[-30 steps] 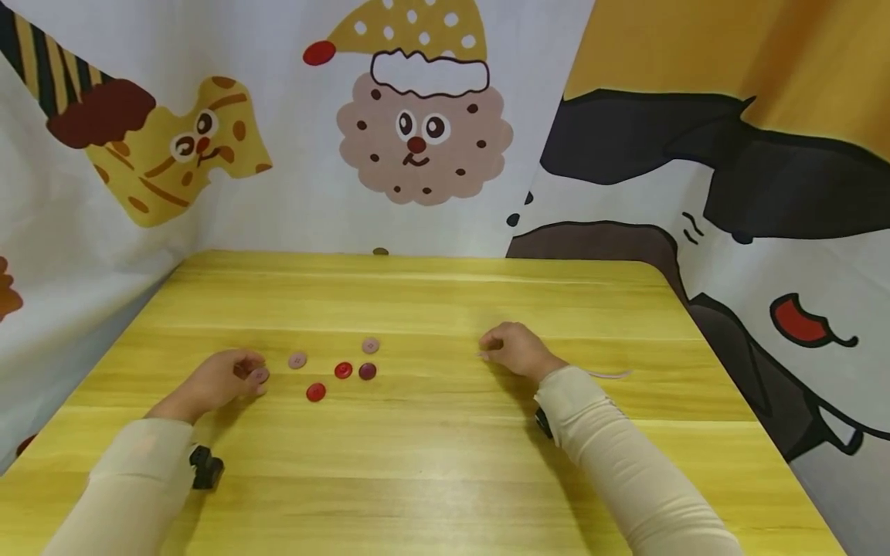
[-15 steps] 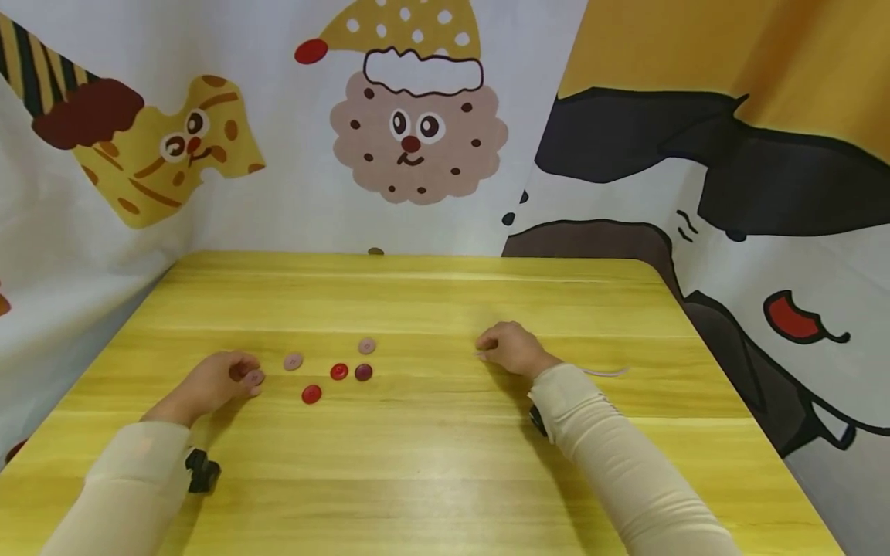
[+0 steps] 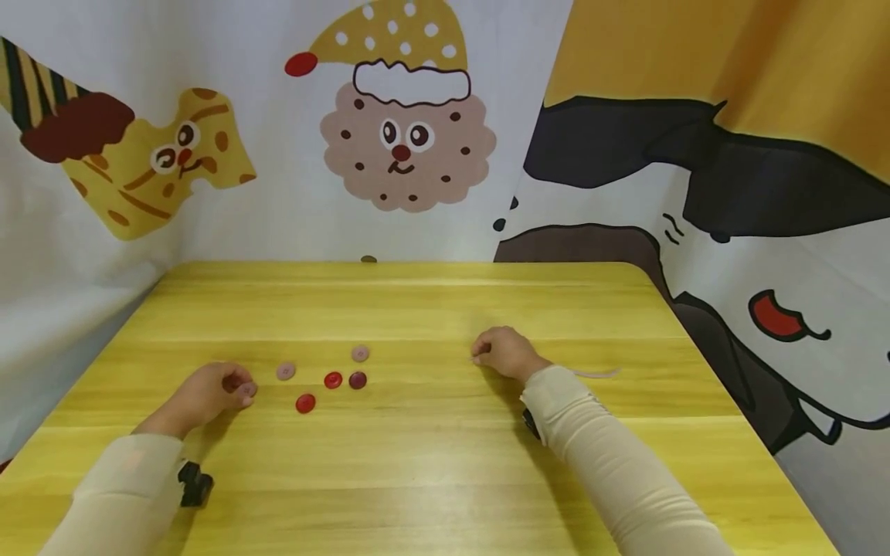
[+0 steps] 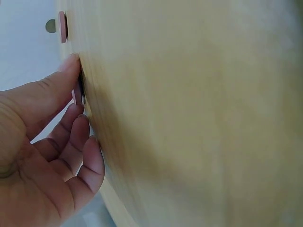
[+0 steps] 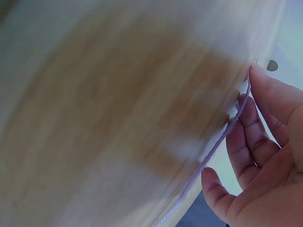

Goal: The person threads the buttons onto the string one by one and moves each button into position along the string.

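Over the left part of the wooden table (image 3: pixel 431 494) my left hand (image 3: pixel 205 398) pinches a pale pink button (image 4: pixel 77 92) between thumb and fingers, right at the tabletop. To its right lie a second pink button (image 3: pixel 286 371), two red buttons, one farther back (image 3: pixel 333 380) and one nearer me (image 3: pixel 305 403), a dark purple button (image 3: pixel 358 380) and another pink button (image 3: pixel 360 353). My right hand (image 3: pixel 506 351) holds a thin lilac cord (image 5: pixel 210 153) near its end, between thumb and fingertips close to the tabletop. The cord trails under the hand to the right, partly hidden.
A cartoon-printed curtain (image 3: pixel 278 224) hangs behind the table and along its sides. Black cameras sit at both wrists, the left one (image 3: pixel 195 484) in plain sight and the right one (image 3: pixel 531 423) partly behind the sleeve.
The head view has shifted slightly, so everything sits a little farther left and lower. Both hands keep their holds on the pink button and the cord.
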### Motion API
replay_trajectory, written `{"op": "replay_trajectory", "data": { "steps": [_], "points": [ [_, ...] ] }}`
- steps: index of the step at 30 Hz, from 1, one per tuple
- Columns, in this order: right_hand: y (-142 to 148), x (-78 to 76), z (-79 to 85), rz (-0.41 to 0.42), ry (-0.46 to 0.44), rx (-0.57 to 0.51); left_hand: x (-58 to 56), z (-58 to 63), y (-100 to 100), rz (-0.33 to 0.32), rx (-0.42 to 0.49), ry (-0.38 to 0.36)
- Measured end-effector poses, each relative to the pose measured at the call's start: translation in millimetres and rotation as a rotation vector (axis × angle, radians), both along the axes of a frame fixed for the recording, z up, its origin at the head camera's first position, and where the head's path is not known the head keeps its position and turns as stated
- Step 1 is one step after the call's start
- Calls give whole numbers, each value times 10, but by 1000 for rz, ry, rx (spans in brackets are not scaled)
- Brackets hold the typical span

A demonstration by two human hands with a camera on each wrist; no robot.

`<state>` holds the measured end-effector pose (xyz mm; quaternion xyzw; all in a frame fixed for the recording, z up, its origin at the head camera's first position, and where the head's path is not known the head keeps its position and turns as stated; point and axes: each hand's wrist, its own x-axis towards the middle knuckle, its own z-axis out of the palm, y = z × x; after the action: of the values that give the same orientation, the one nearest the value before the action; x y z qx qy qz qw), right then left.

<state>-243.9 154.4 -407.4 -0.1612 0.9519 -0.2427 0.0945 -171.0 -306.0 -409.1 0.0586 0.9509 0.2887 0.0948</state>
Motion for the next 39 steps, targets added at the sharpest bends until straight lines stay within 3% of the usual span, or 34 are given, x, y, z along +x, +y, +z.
{"op": "replay_trajectory", "data": {
  "steps": [26,39],
  "points": [
    [-53,37,-29,25,19,137,54,-52,15,-4,11,35],
    [33,24,-16,40,45,-23,97,35,-28,77,46,36]
  ]
}}
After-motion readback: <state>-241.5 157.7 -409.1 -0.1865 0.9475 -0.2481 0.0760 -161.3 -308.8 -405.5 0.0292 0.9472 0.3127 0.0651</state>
